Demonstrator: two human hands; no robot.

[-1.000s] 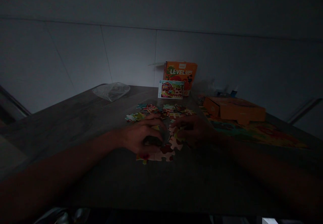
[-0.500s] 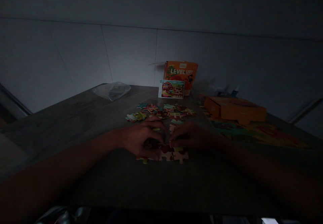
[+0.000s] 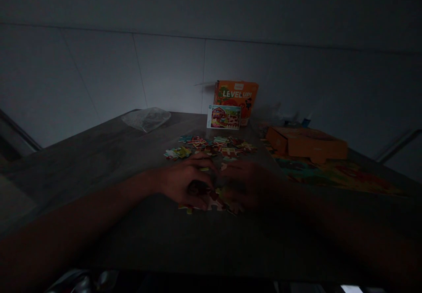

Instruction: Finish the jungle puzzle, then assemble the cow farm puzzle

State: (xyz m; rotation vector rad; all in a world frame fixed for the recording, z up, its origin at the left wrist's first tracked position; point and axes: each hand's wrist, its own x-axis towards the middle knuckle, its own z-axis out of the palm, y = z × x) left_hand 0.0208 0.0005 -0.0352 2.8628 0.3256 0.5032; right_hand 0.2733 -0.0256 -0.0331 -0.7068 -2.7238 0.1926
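Note:
A short strip of joined jigsaw puzzle pieces, pink with dark red patches, lies on the dark table in front of me. My left hand arches over its left part, thumb at the near edge and fingers at the far edge, holding it. At the right end, my right hand has its thumb on a puzzle piece, which looks slightly tilted. Its fingers reach over the far side, blurred and partly hidden in the dim light. Just beyond the hands is a heap of loose puzzle pieces.
A picture card leans against an upright orange box at the back. To the right, another orange box rests on a colourful sheet. A clear plastic bag lies back left, near the wall.
My right hand has shifted its thumb down and toward me over the right-end pieces, covering more of them. The left hand stays nearly still on the strip.

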